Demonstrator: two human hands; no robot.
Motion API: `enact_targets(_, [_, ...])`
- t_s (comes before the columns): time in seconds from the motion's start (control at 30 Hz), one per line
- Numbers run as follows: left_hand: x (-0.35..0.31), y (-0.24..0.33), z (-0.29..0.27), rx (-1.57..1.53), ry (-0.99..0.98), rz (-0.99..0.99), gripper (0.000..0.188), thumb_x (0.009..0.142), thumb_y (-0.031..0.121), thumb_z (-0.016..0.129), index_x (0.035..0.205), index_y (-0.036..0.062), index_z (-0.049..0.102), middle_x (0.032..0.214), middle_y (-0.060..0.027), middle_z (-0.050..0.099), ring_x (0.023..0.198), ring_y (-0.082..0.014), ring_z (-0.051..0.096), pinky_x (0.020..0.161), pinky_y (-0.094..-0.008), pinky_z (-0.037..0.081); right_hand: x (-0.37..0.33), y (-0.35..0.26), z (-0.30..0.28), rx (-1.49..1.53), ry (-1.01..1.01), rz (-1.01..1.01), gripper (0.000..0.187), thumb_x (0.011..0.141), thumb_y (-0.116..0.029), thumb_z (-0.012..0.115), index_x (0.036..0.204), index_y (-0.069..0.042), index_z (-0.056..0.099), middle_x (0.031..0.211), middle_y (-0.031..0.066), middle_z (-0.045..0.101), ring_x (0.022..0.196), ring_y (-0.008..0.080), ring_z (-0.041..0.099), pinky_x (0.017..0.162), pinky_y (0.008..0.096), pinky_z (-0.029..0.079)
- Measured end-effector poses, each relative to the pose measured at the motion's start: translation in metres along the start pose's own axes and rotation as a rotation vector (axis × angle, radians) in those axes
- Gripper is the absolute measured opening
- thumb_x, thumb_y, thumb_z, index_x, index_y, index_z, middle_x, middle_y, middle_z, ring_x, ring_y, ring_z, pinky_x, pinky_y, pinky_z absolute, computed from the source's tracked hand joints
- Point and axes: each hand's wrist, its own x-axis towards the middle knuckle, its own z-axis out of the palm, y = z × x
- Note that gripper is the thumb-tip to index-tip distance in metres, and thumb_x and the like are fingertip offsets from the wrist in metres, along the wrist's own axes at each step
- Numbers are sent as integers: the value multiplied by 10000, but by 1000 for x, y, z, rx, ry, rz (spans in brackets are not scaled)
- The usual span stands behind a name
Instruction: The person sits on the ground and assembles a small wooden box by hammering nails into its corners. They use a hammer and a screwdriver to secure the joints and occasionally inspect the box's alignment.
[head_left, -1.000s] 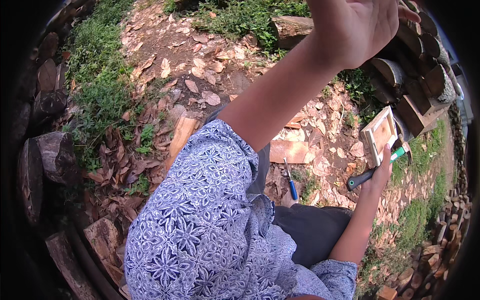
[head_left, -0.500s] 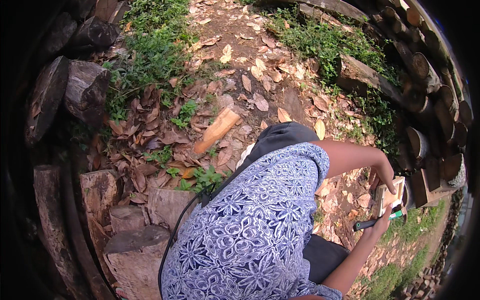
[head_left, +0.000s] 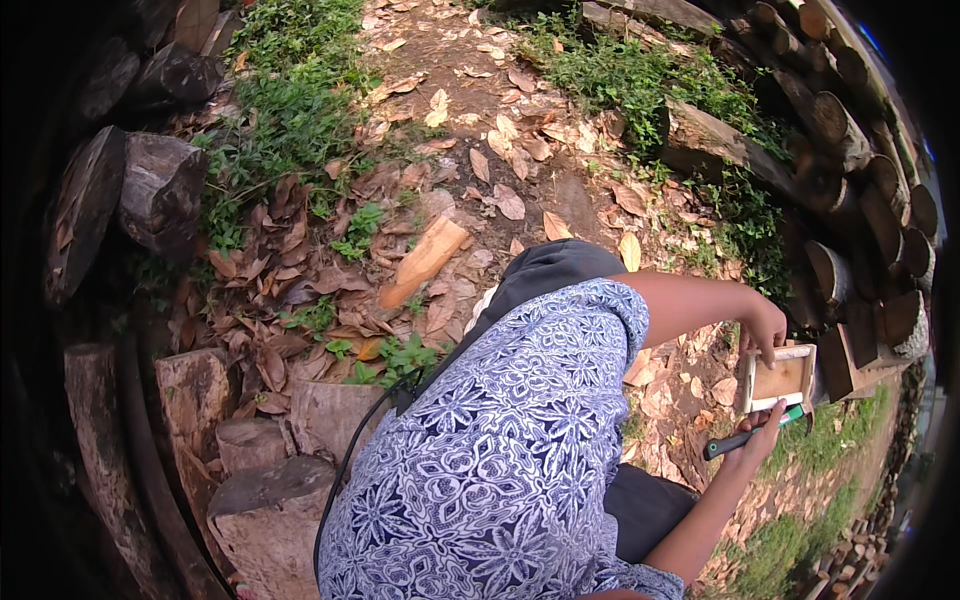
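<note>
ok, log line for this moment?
left hand: touching framed wooden panel; right hand: holding hammer, touching panel; in view: split wood, dry leaves

You wear a short-sleeved shirt (head_left: 480, 450) printed in navy and white with pointed petals and scrolls; dark cloth trousers (head_left: 650, 512) show beside the shirt, and a thin black cable (head_left: 350, 449) loops along its edge.

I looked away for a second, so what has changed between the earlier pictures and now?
The left hand has come down from its raised position to the edge of the shallow wooden box; whether it holds it is unclear. The view has shifted, and the blue-handled tool is out of sight. The right hand still holds the box and the hammer.
</note>
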Motion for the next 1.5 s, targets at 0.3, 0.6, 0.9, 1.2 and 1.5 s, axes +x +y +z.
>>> enact_targets(0.3, [-3, 3, 5, -144, -49, -95, 694, 817, 448, 850, 1207, -78, 621, 1117, -233, 682, 974, -321, 741, 831, -374, 655, 6, 2, -13, -9, 29, -10, 322, 1002, -397, 683, 1092, -108, 573, 880, -30, 620, 628, 7, 509, 478, 165, 360])
enact_targets(0.6, [5, -10, 1, -268, -64, -104, 659, 827, 421, 852, 1144, -100, 602, 1152, -260, 662, 912, -342, 753, 793, -403, 666, -5, -2, 4, -12, 82, 8, 347, 968, -445, 716, 911, -153, 536, 688, -71, 496, 500, 30, 430, 423, 175, 336])
enact_targets(0.9, [14, -14, 6, -325, -83, -130, 721, 824, 450, 845, 1183, -105, 560, 1216, -297, 613, 1013, -386, 729, 859, -421, 655, -6, -5, 2, 19, 81, -6, 336, 953, -395, 750, 947, -120, 558, 723, -60, 524, 543, 26, 463, 448, 178, 373])
enact_targets(1.2, [18, -20, 3, -448, -120, -122, 730, 801, 477, 862, 1153, -91, 567, 1144, -267, 655, 989, -341, 731, 828, -425, 658, 9, 0, -11, 9, 34, -19, 363, 1010, -336, 681, 1198, -44, 575, 976, 11, 661, 731, 47, 629, 532, 188, 453])
enact_targets(1.5, [12, -21, 1, -500, -45, -132, 713, 781, 477, 880, 1120, -78, 588, 1078, -241, 684, 968, -313, 738, 837, -422, 653, 12, 2, 6, 101, 65, -34, 375, 1002, -328, 691, 1207, -36, 576, 976, 20, 647, 776, 90, 647, 612, 226, 518])
